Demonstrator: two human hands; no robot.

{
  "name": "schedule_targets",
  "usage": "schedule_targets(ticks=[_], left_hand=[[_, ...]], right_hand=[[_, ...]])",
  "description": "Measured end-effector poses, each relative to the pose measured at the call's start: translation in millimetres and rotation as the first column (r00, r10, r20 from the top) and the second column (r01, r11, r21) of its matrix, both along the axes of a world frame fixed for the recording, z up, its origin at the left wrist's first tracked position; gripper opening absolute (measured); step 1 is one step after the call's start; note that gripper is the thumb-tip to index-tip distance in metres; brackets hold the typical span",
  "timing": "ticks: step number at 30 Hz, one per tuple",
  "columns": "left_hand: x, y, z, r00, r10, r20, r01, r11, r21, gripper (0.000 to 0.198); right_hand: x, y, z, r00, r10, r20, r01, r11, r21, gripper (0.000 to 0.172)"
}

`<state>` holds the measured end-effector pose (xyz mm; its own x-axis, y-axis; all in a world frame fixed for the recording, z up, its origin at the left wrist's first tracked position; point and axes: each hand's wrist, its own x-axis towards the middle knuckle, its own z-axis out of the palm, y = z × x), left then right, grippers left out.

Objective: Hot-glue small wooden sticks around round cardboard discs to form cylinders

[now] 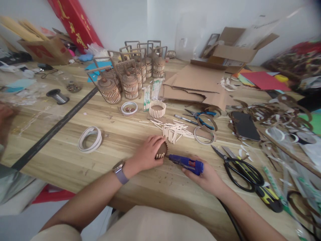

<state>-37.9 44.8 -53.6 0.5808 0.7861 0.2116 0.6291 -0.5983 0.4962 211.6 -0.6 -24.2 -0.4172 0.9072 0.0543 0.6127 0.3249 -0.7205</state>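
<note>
My left hand [149, 152] is closed around a small round brown cardboard piece [162, 150] with short pale sticks along its lower rim. In my right hand [204, 175] is a blue glue gun [187, 163], its nozzle pointing left at the rim of that piece, touching or very close. A loose pile of short wooden sticks [173, 130] lies just beyond my hands. Behind the pile stands a round piece ringed with upright sticks [157, 109].
Finished-looking stick-sided baskets with handles [130, 82] stand at the back. Black scissors [242, 170], a yellow-black cutter [269, 197] and blue pliers [203, 115] lie right. White tape rolls [89, 140] sit left; cardboard sheets [195, 78] lie behind. Another person's hand [5, 112] shows far left.
</note>
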Motion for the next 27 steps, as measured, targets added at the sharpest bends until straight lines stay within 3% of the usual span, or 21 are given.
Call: schedule_targets(ticks=[6, 10, 12, 15, 18, 20, 22, 24, 27], left_hand=[[0, 0, 1.2, 1.0, -0.002, 0.002, 0.002, 1.0, -0.01, 0.076], [0, 1, 0.9, 1.0, -0.009, 0.001, 0.009, 1.0, 0.006, 0.075], [-1, 1, 0.5, 1.0, -0.011, -0.006, 0.011, 1.0, 0.015, 0.075], [0, 1, 0.3, 1.0, -0.006, -0.011, 0.006, 1.0, 0.016, 0.074], [0, 0, 0.4, 1.0, -0.004, -0.009, 0.004, 1.0, 0.019, 0.074], [0, 0, 0.6, 1.0, -0.002, -0.01, 0.002, 1.0, 0.024, 0.073], [0, 0, 0.7, 1.0, -0.001, -0.01, 0.001, 1.0, 0.026, 0.073], [0, 1, 0.7, 1.0, 0.0, -0.01, 0.0, 1.0, 0.022, 0.072], [1, 1, 1.0, 1.0, 0.0, -0.006, 0.0, 1.0, 0.018, 0.072]], right_hand=[[-2, -2, -1.0, 1.0, -0.013, 0.019, 0.013, 1.0, -0.007, 0.019], [-2, -2, -2.2, 0.983, -0.18, -0.038, 0.178, 0.982, -0.064, 0.022], [2, 0, -1.0, 0.955, -0.286, -0.076, 0.272, 0.95, -0.156, 0.029], [13, 3, 5.1, 0.939, -0.334, -0.079, 0.264, 0.851, -0.454, 0.046], [22, 6, 14.1, 0.942, -0.289, -0.172, 0.076, 0.682, -0.727, 0.055], [25, 6, 18.6, 0.944, -0.245, -0.223, -0.041, 0.582, -0.812, 0.056], [26, 6, 20.7, 0.962, -0.177, -0.208, -0.087, 0.522, -0.849, 0.056], [26, 7, 21.9, 0.985, -0.075, -0.152, -0.089, 0.536, -0.84, 0.06], [26, 11, 28.3, 0.984, 0.139, 0.11, -0.023, 0.715, -0.698, 0.059]])
